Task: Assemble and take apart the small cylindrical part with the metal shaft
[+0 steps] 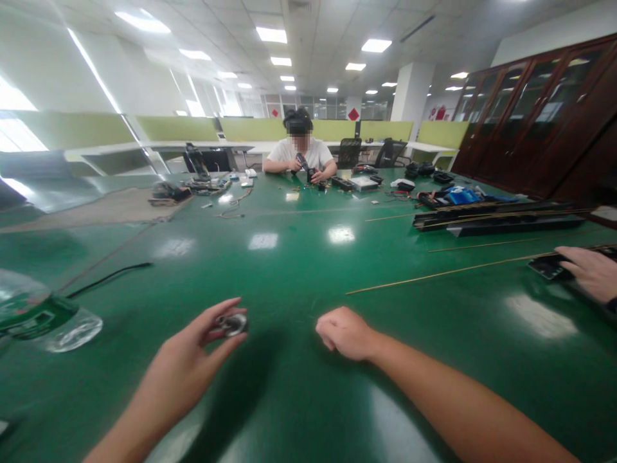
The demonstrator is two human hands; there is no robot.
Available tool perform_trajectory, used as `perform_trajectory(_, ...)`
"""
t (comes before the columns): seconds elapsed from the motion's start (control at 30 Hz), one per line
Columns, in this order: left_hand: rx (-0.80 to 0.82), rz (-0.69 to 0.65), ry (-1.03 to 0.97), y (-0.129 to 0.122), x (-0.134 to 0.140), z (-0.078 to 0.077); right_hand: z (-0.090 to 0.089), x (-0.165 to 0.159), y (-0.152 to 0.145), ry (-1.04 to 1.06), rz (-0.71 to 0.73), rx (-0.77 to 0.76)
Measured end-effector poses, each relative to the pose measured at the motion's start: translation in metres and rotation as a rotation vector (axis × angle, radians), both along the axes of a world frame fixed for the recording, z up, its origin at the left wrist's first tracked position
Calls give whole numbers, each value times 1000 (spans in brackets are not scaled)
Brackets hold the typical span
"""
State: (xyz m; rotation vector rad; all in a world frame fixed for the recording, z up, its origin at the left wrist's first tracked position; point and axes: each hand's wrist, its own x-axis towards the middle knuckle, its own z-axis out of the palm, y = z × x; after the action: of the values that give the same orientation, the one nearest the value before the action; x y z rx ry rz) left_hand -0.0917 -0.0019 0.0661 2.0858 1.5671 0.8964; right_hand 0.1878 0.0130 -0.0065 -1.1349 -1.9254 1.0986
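Observation:
Between the thumb and fingers of my left hand (180,360) is a small round metal part (234,325), held a little above the green tabletop (289,276). It is shiny, with a ring-like rim; its exact kind is too small to tell. My right hand (344,333) is to the right of it, low over the table, with the fingers curled in. Whatever those fingers may hold is hidden. The two hands are apart from each other.
A clear plastic bottle (80,328) lies at the left near a black cable (113,278). Thin brass-coloured rods (409,281) and black rails (511,222) lie at the right. Another person's hand (590,270) rests at the right edge. A co-worker (274,156) sits opposite, handling a tool among small parts.

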Motion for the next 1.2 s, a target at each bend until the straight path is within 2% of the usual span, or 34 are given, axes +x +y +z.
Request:
perform_trajectory(0.1,-170,-226,-182,26,58,-12,-7,12,3,76,-43,-53)
perform_trajectory(0.2,-237,-325,-313,36,103,-31,-11,23,5,205,-86,-38)
perform_trajectory(0.27,-269,-338,-355,36,116,-43,-12,26,5,225,-93,-37)
perform_trajectory(0.43,-349,-372,-446,33,114,-59,-12,24,0,57,-29,22)
perform_trajectory(0.67,-439,-372,-504,39,112,-66,-11,24,-3,142,-31,-87)
perform_trajectory(0.87,-544,-433,-615,37,112,-69,-12,24,-3,234,-45,-133)
perform_trajectory(1.2,-470,-435,-564,36,112,-68,-13,25,-3,177,-48,-86)
